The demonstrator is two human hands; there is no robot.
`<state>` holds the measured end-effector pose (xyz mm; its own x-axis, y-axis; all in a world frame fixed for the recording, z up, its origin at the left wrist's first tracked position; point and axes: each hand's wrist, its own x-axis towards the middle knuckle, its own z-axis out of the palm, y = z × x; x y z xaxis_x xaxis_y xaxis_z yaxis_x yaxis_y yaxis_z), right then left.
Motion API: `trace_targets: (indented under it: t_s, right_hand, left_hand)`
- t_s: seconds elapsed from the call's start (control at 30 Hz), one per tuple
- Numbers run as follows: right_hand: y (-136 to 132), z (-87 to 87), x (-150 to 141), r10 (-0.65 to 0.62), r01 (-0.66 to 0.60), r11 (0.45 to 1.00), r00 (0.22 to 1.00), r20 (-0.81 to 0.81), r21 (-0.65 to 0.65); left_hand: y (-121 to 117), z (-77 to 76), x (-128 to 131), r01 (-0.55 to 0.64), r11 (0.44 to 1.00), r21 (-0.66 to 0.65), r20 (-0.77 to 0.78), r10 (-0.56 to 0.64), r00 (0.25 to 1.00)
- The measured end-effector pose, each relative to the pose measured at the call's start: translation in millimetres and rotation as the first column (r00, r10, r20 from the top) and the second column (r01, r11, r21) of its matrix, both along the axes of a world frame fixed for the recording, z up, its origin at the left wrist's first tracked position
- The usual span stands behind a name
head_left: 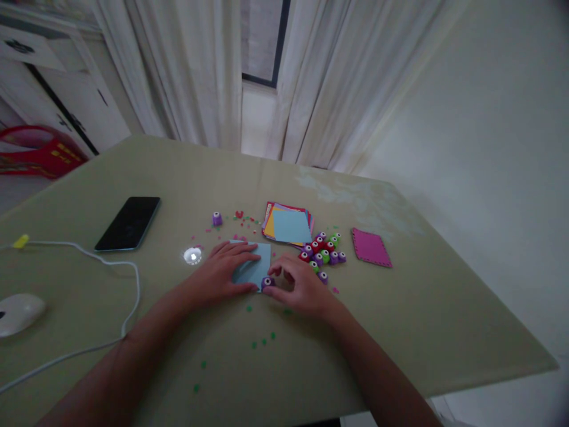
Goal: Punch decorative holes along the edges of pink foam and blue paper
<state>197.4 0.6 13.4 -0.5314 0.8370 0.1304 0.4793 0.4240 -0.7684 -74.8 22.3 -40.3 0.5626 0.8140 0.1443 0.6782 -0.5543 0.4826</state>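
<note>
My left hand (226, 268) lies with fingers spread on a light blue square sheet of paper (265, 256), pressing it to the table. At the sheet's lower right corner, my right hand (300, 284) pinches a small purple craft punch (267, 283) with a white eye-like top. Whether the paper sits inside the punch's slot, I cannot tell. Just beyond my right hand is a cluster of several similar red, green and purple punches (325, 257). Another purple punch (217, 219) stands alone farther left. Behind the sheet rests a stack of coloured paper squares (291, 226).
To the right is a magenta square (371, 247) with small notches along its edges. Tiny green bits (264, 342) and red bits (239, 214) are scattered about. On the left are a black phone (128, 223), a white cable (137, 284) and a white mouse (20, 314).
</note>
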Motion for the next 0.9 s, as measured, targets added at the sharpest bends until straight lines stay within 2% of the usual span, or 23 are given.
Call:
trace_targets:
  t_s: [0.13,0.33,0.53,0.7,0.9]
  right_hand:
    - [-4,-10.1,4,0.080,-0.083,0.996,0.993,0.090,0.039]
    - [-1,-13.1,9,-0.039,0.030,0.997,0.992,0.120,0.073]
    - [-2,-13.3,10,-0.083,0.070,0.993,0.987,0.137,0.091]
    - [-5,-13.2,9,-0.237,0.160,0.954,0.919,0.314,0.253]
    - [-4,-10.3,10,-0.415,0.181,0.852,0.805,0.424,0.491]
  left_hand:
    - [-1,1.1,0,-0.006,1.000,-0.023,-0.002,0.006,1.000]
    - [-2,5.0,1,-0.012,0.999,-0.043,-0.018,0.012,1.000]
    - [-5,7.2,0,-0.010,1.000,-0.024,-0.034,0.009,0.999]
    - [-4,7.9,1,-0.002,1.000,-0.010,-0.039,0.002,0.999]
    - [-4,8.8,1,-0.004,1.000,-0.006,-0.050,0.003,0.999]
